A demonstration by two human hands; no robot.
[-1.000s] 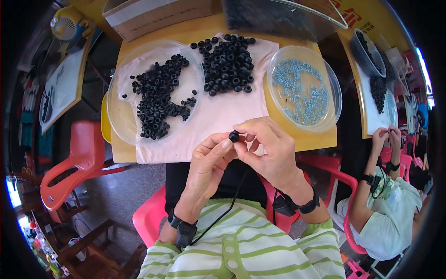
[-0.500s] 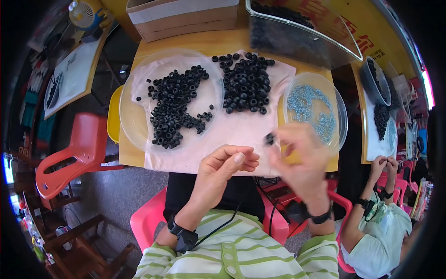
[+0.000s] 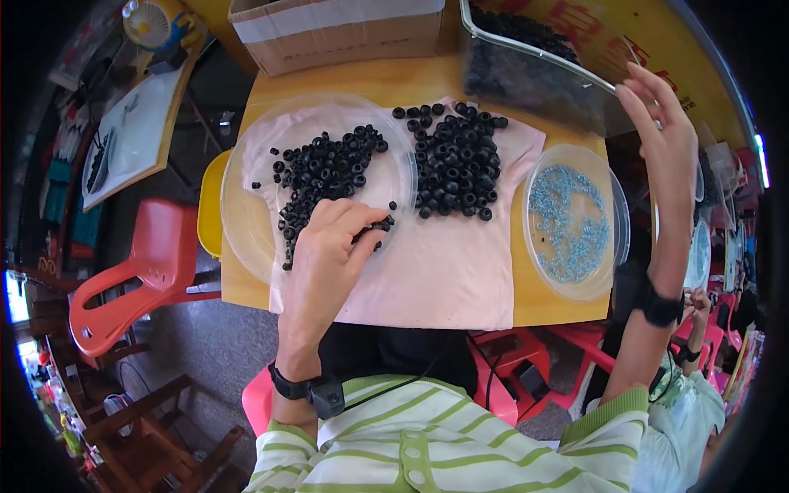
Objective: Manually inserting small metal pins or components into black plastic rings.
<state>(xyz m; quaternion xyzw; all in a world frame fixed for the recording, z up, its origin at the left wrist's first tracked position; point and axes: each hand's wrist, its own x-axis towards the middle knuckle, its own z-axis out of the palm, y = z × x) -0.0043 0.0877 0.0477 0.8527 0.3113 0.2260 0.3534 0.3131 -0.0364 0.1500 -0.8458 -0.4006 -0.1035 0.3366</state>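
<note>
My left hand (image 3: 325, 255) is over the near right part of a round clear plastic tray (image 3: 234, 181). Its thumb and fingers curl around small black beads (image 3: 368, 237); part of the pile lies hidden under the hand. My right hand (image 3: 664, 115) is raised at the far right, in front of the rim of a clear bin. Its fingers are bent, with a small shiny spot between them; whatever they hold is too small to make out. Larger round black beads (image 3: 456, 160) lie heaped on a pale pink cloth (image 3: 427, 279), right of the tray.
An oval clear lid (image 3: 567, 287) with small blue beads (image 3: 571, 214) sits at the right. Behind stand a cardboard box (image 3: 337, 41) and the clear bin (image 3: 542, 90) of black beads. A red chair (image 3: 164, 246) is at the left. Another person's hands (image 3: 699, 302) show at right.
My left hand has moved left and forward onto the beads in the tray. My right hand, which had a dark bead near its fingertips, has swung up to the far right.
</note>
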